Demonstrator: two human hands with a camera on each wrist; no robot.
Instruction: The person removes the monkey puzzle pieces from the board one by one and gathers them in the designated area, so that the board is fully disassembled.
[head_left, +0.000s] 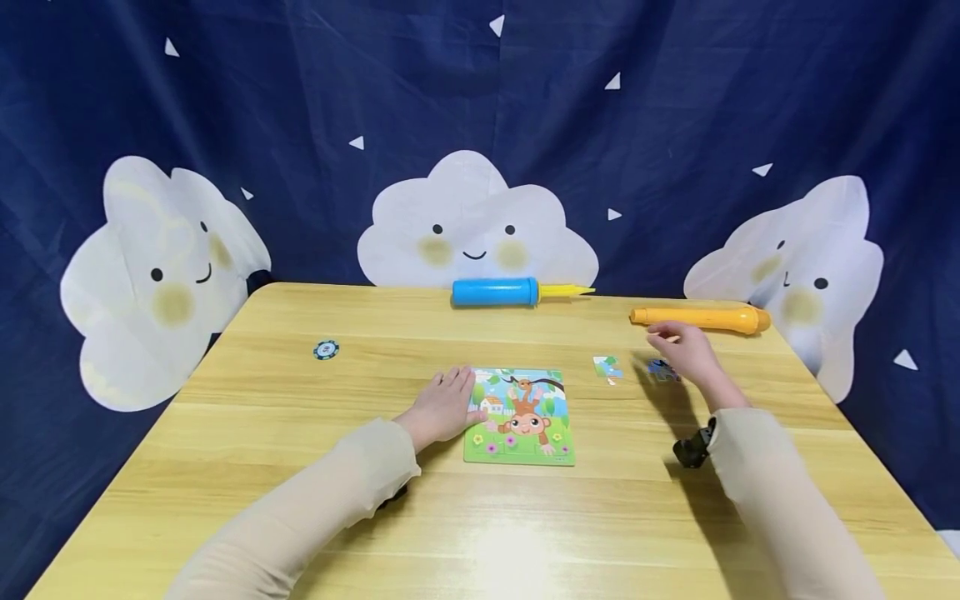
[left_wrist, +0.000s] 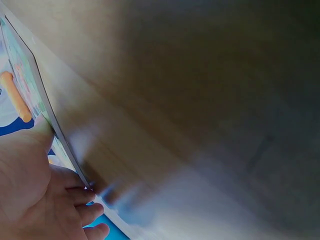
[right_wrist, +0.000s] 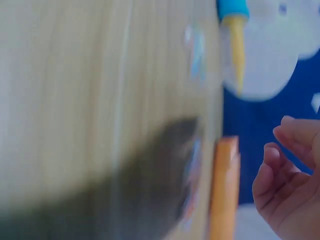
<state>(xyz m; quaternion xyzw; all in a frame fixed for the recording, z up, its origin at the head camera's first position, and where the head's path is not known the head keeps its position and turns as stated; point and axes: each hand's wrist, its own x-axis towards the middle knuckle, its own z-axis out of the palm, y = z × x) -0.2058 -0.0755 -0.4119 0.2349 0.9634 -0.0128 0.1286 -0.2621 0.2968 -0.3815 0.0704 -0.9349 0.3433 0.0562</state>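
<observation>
A square jigsaw puzzle [head_left: 521, 421] with a monkey picture lies flat on the table. My left hand [head_left: 442, 406] rests along its left edge, fingers extended and thumb over the picture. In the left wrist view, the thumb lies on the puzzle's face and the fingers [left_wrist: 90, 214] reach past its edge. My right hand [head_left: 688, 354] hovers over a small dark cluster of puzzle pieces [head_left: 663, 371], its shadow falling on them. Fingers and thumb are loosely bent with nothing between them in the right wrist view. Left of that cluster lies a light green and blue puzzle piece [head_left: 608, 367].
A blue hand pump [head_left: 495, 292] with a yellow nozzle lies along the table's back edge. Just beyond my right hand is an orange tube-shaped thing [head_left: 697, 318] with a wider right end. At the left sits a poker chip [head_left: 326, 350]. A blue curtain [head_left: 300, 100] hangs behind the table.
</observation>
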